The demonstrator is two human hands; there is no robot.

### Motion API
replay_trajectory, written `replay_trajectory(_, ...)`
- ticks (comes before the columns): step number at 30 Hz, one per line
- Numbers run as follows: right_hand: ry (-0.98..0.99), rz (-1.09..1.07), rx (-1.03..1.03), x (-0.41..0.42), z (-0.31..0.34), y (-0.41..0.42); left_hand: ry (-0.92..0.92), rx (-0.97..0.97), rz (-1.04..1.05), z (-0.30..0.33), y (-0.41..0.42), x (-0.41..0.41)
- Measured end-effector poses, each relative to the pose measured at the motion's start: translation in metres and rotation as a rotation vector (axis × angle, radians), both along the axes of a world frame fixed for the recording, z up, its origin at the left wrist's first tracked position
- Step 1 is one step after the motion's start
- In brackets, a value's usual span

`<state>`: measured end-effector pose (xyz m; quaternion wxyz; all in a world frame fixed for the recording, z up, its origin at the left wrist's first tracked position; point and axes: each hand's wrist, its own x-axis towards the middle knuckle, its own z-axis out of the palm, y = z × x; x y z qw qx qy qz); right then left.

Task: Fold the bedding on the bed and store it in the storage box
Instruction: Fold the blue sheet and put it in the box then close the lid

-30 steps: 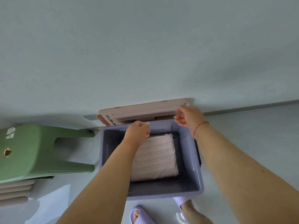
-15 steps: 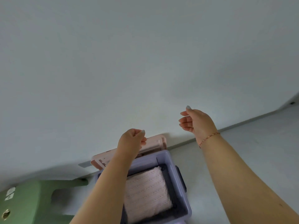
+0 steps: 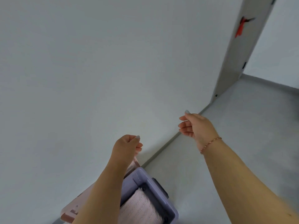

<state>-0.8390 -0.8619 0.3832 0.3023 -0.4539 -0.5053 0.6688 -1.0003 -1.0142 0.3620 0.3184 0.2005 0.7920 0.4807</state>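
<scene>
Bedding point(image 3: 140, 209), pale pink with rows of stitched stripes, lies folded inside the lavender storage box point(image 3: 145, 175) at the bottom edge of the view. Only the far part of the fold shows; its stripes and its long axis run from lower left to upper right, toward the box's far corner. The box stands open on the grey floor point(image 3: 202, 183), close against the white wall point(image 3: 97, 62), with a dark handle on its right side wall. Its pink lid point(image 3: 71, 210) leans upright between the box's back rim and the wall, mostly hidden behind the left forearm; a small piece of it also shows just under the left wrist.

Above the box, the left hand point(image 3: 126, 147) is raised in front of the wall, fingers curled loosely inward with the thumb resting against them, and it grasps nothing. Farther right and a little higher, the right hand point(image 3: 197, 125) is also empty, fingers half bent and apart, thumb pointing up; a thin bracelet point(image 3: 210, 144) circles its wrist. Both hands are well clear of the box and lid.

Beyond, at the top right corner, a pale door point(image 3: 234, 54) stands ajar with something red point(image 3: 241, 28) stuck on it.
</scene>
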Motion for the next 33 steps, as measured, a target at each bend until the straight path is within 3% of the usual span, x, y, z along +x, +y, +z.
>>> replay_trajectory(15,0.061,-0.467,0.012,0.221,0.029,0.066,-0.012,0.037,-0.445,0.037,0.151,0.175)
replay_trajectory(25,0.121,-0.777,0.032,0.446,0.048,0.163,-0.021,0.098,-0.759,0.052,0.304,0.387)
replay_trajectory(33,0.094,-0.987,-0.03,0.568,0.032,0.202,-0.034,0.058,-0.944,0.044,0.388,0.505)
